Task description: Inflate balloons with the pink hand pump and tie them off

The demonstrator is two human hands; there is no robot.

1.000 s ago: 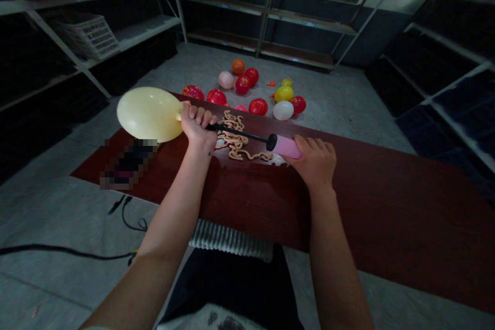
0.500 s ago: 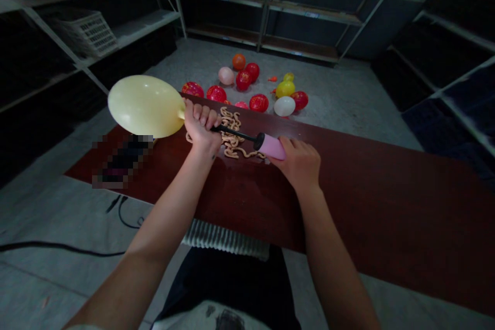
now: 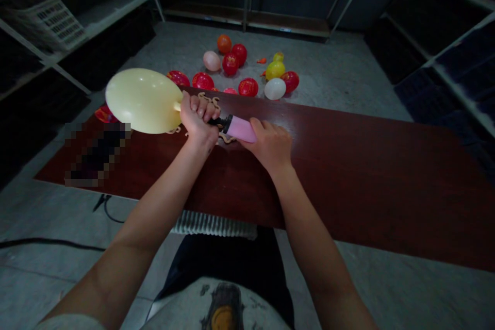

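Note:
A pale yellow balloon (image 3: 142, 100), swollen and glossy, points left from my left hand (image 3: 200, 118). The fingers of that hand are closed around the balloon's neck and the black front end of a hand balloon pump (image 3: 242, 129); the nozzle is hidden inside the grip. My right hand (image 3: 270, 145) is wrapped around the pump's pink barrel, close beside the left, with just a short black section showing between them. Beneath the hands, tan uninflated long balloons (image 3: 209, 99) lie in a loose heap on the table, largely covered by the left hand.
The dark red-brown table (image 3: 367, 175) spans the view before me. A pixelated object (image 3: 98, 154) lies at its left end. Beyond it, red balloons (image 3: 248, 87), a white balloon (image 3: 275, 89) and several others rest on the floor. Shelves (image 3: 288, 23) stand around; a black cable (image 3: 50, 242) runs at left.
My right hand has pushed the pink barrel left toward my left hand, so the long black rod between them is now mostly covered. The whole view has shifted somewhat.

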